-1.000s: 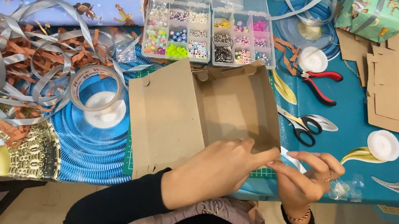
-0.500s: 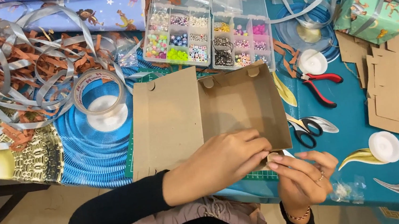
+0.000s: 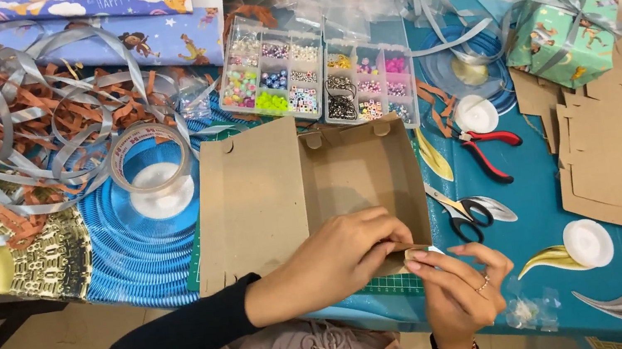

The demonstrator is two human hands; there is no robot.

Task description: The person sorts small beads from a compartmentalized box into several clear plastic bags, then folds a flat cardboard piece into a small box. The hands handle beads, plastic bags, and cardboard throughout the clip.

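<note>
The left hand [image 3: 335,267] lies over the near right corner of the open cardboard box [image 3: 330,188], fingers curled down on the near wall, prob. to keep that wall pressed flat and steady. The right hand [image 3: 456,289] is just beside it, thumb and forefinger pinched on a small flap or strip at the same corner; what exactly is pinched I cannot tell, it is too small. Both hands are thus closed in a light grip on the box corner, w/ the right wrist below the desk edge.

The box sits at the near edge of the desk [image 3: 550,193], on a green cutting mat [image 3: 393,285], lid part folded out to the left, so the corner is close to the body and easy to reach.

Tools lie near the right hand, not touching it: scissors [image 3: 465,212] just beside the box, red-handled pliers [image 3: 493,152] a bit farther. A bead organizer [image 3: 315,73] stands behind the box. A clear tape roll [image 3: 151,157] is to the left, next to a pile of grey and brown ribbon [image 3: 16,123]. A wrapped green gift box [image 3: 565,31] and flat cardboard pieces [image 3: 618,148] are well apart at the right.
</note>
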